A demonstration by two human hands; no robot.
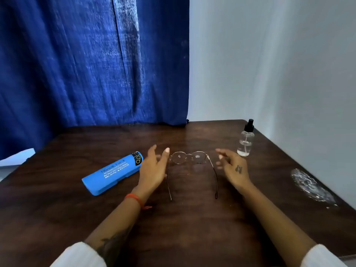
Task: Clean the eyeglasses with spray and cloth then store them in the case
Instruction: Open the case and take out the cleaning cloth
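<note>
Head view: left hand (154,168) and right hand (232,166), grips seemingly slack and empty, flank unfolded eyeglasses (189,158) mid-table (192,228).

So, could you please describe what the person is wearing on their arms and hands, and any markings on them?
Both arms are bare to about mid-forearm, where white ribbed sleeves are pushed up. The left wrist carries a thin orange-red thread bracelet, and a dark tattoo runs along the left forearm. The right hand has a small dark tattoo on its back. No rings or gloves are visible on the left hand.
</note>
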